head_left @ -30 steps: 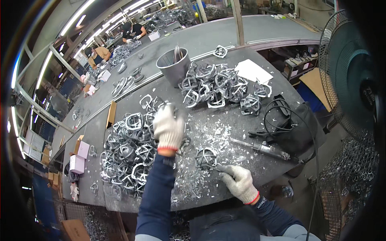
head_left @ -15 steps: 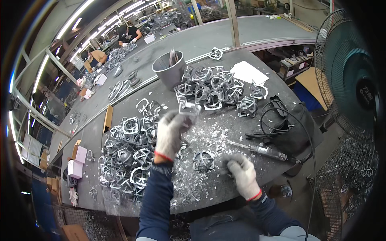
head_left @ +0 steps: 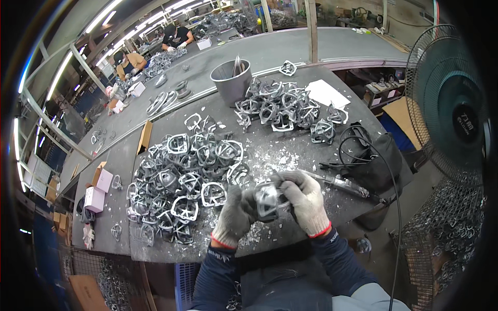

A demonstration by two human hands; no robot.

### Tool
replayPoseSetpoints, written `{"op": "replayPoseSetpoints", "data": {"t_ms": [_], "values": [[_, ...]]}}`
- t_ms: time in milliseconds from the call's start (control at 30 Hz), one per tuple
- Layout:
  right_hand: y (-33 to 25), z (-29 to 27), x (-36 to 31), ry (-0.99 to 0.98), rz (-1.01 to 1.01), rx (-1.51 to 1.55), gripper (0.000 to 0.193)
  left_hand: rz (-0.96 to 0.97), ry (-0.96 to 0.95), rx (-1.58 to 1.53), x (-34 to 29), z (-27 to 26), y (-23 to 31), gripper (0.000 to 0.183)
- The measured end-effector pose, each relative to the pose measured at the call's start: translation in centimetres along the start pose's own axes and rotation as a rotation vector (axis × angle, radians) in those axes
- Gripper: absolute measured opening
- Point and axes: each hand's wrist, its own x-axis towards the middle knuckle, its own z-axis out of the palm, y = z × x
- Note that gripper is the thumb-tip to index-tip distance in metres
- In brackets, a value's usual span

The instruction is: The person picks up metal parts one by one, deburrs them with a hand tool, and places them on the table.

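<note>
Both gloved hands meet over the near part of the dark worktable, holding one grey cast metal frame (head_left: 267,203) between them. My left hand (head_left: 233,216) closes on the frame's left side. On its upper right side, the fingers of my right hand (head_left: 306,199) are pinched, and the frame is slightly blurred. To the left of my hands lies a big pile of similar open metal frames (head_left: 181,181). Pale metal flakes (head_left: 282,157) are scattered on the table just beyond my hands. A slim tool with a pale handle (head_left: 342,182) lies to the right of my right hand.
Behind the flakes is a second heap of frames (head_left: 284,106), beside a grey bucket (head_left: 232,89) and a white sheet (head_left: 328,94). A black bag (head_left: 381,163) with a cable sits at the right edge, near a large fan (head_left: 441,98). Two people work at the far left.
My left hand has come back from the far side toward me, and the frame it carried is gone from it. Both hands now hold a frame where one lay on the table.
</note>
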Motion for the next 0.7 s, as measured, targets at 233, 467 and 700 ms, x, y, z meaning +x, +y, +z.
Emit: {"op": "replayPoseSetpoints", "data": {"t_ms": [233,467,700], "values": [[-0.8,2.8,0.2,-0.039,-0.266,-0.423,0.022,0.318,0.423,0.176,0.1,3.7,-0.1,0.024],[-2.2,2.0,-3.1,0.064,-0.562,-1.005,0.022,0.499,0.74,0.135,-0.5,2.6,-1.1,0.033],[-2.5,2.7,-3.2,-0.051,-0.568,-1.171,0.019,0.576,0.738,0.371,-1.4,3.9,-0.5,0.032]]}}
